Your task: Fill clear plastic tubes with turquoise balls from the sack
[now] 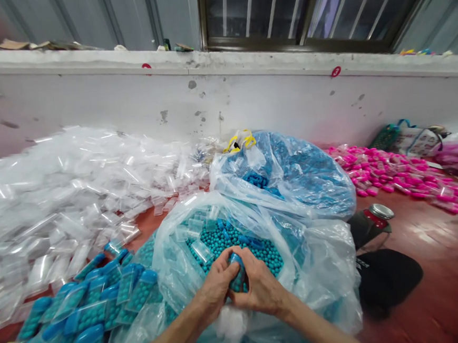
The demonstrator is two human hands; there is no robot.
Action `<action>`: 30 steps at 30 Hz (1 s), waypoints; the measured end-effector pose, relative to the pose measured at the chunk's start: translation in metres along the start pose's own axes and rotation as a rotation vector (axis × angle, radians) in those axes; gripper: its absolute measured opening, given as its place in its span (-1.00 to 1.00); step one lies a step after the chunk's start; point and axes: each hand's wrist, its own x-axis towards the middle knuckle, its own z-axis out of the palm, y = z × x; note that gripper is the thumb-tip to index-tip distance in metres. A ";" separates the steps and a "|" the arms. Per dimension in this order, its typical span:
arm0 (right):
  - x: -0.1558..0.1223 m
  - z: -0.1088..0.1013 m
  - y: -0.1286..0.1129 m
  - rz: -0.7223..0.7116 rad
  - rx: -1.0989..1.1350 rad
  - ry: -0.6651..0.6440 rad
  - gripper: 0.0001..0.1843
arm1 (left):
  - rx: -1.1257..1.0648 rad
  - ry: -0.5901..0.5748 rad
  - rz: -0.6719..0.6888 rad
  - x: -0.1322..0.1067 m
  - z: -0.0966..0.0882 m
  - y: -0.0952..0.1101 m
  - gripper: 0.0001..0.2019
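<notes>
My left hand and my right hand meet over an open clear plastic sack of small teal beads. Both hands are closed round one small clear packet of teal beads, fingers pinching its top. The packet sits between my thumbs, partly hidden by them. Several empty little bags lie on the beads inside the sack.
Filled teal packets are heaped at the lower left. A large pile of empty clear bags covers the left. A second blue sack stands behind. Pink packets lie at the right, a dark jar with a metal lid nearer.
</notes>
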 end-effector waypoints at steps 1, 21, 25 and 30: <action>-0.001 0.000 -0.001 -0.001 0.003 -0.010 -0.35 | 0.011 0.018 0.001 -0.001 0.001 0.000 -0.60; 0.001 0.007 -0.010 0.114 0.108 0.042 -0.30 | 0.280 0.106 0.146 -0.011 -0.005 0.004 -0.67; -0.002 0.012 -0.011 0.100 -0.012 0.048 -0.30 | 0.305 0.176 0.142 -0.012 -0.002 0.001 -0.78; -0.009 0.026 -0.004 0.132 -0.031 0.056 -0.18 | 0.407 0.158 0.182 -0.013 -0.004 0.001 -0.85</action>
